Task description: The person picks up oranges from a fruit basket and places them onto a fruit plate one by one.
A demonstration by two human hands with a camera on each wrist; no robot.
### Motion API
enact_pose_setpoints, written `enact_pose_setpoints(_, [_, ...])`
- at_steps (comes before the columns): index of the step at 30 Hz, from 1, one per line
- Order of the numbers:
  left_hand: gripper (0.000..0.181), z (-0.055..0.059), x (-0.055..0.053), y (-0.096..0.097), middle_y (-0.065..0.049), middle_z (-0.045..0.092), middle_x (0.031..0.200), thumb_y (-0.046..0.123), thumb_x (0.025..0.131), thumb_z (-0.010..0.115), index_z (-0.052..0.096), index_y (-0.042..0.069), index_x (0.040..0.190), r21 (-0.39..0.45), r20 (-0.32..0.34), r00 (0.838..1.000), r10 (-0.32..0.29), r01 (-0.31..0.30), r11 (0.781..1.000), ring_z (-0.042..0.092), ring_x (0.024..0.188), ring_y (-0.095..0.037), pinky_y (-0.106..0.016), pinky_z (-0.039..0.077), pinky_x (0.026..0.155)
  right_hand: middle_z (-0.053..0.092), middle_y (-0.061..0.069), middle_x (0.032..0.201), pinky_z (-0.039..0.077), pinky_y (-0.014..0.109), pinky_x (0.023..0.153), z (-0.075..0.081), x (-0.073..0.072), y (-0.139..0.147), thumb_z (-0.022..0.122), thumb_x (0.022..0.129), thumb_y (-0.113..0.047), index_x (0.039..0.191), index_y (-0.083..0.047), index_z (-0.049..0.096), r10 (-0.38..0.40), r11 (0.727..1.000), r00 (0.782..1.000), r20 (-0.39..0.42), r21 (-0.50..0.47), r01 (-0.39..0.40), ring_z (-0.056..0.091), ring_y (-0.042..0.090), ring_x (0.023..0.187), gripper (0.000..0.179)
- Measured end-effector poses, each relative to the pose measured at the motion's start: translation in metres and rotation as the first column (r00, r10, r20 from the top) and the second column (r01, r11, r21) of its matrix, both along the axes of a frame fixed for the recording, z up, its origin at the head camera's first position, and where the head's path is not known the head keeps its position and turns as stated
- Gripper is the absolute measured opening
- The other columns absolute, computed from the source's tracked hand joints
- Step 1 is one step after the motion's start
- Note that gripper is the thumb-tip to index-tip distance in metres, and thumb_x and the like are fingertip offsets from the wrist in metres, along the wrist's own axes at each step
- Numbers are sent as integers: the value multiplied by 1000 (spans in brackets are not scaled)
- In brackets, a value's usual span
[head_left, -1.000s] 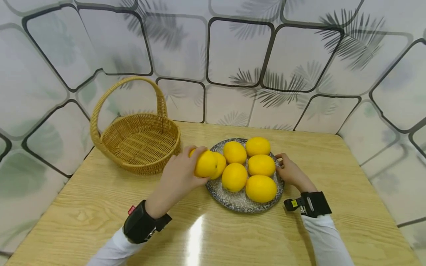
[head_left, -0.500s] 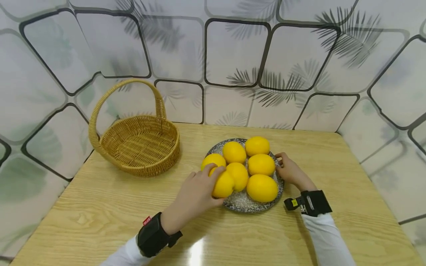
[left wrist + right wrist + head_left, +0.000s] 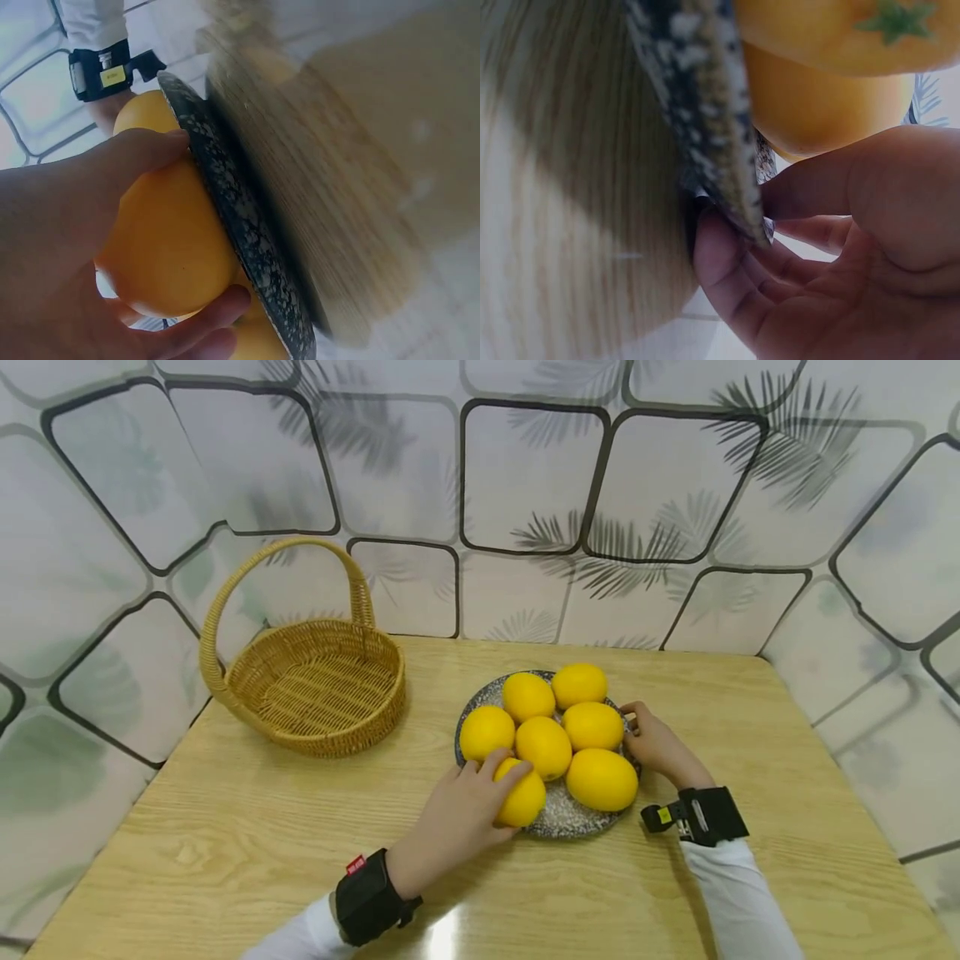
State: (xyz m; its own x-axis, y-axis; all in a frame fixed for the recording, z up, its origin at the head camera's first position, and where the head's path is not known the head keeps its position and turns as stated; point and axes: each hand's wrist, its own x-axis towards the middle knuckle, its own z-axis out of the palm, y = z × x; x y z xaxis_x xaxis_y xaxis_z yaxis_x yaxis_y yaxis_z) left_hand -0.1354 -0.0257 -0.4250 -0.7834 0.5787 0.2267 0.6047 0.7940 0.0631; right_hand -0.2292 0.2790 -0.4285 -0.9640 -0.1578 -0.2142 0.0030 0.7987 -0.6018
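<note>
A speckled dark plate [image 3: 558, 820] sits on the wooden table and carries several yellow oranges [image 3: 544, 747]. My left hand [image 3: 459, 810] grips one orange [image 3: 522, 796] at the plate's near-left rim; the left wrist view shows the fingers curled round that orange [image 3: 169, 240] beside the plate's edge [image 3: 240, 217]. My right hand [image 3: 654, 743] pinches the plate's right rim, thumb above and fingers below, as the right wrist view shows at the rim [image 3: 712, 127] with an orange [image 3: 825, 105] just above.
An empty wicker basket [image 3: 315, 685] with a tall handle stands at the table's back left. Patterned wall panels close in behind and on both sides. Bare tabletop [image 3: 225, 827] lies in front of the basket and the plate.
My left hand carried the orange from near the basket rightwards and down to the plate's near-left rim. The right hand stayed on the plate's rim.
</note>
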Motion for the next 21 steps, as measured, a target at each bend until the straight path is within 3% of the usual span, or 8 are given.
enact_pose_setpoints(5, [83, -1, 0, 2, -11, 51, 140, 59, 74, 72, 42, 25, 143, 5, -39, 999, -6, 6, 1000, 64, 89, -29, -40, 60, 69, 49, 42, 125, 50, 50, 80, 0, -3, -1, 38, 95, -2, 143, 12, 25, 5, 1000, 1000, -11, 4, -5, 53, 45, 106, 51])
enact_pose_setpoints(14, [83, 0, -1, 3, -12, 51, 141, 61, 77, 67, 40, 22, 145, 18, -47, 999, 22, -22, 1000, 65, 92, -27, -38, 60, 67, 49, 42, 125, 50, 53, 83, -2, -5, 0, 38, 94, -1, 142, 13, 25, 11, 1000, 1000, -17, -16, -11, 52, 46, 107, 51])
enact_pose_setpoints(21, [86, -9, 4, 2, -16, 56, 132, 68, 79, 59, 42, 15, 145, 97, 3, 999, 39, -40, 995, 64, 101, -27, -42, 61, 71, 51, 40, 123, 51, 47, 79, -15, 4, 3, 39, 94, -3, 141, 11, 28, 13, 1000, 1000, 1, -20, -13, 55, 42, 103, 50])
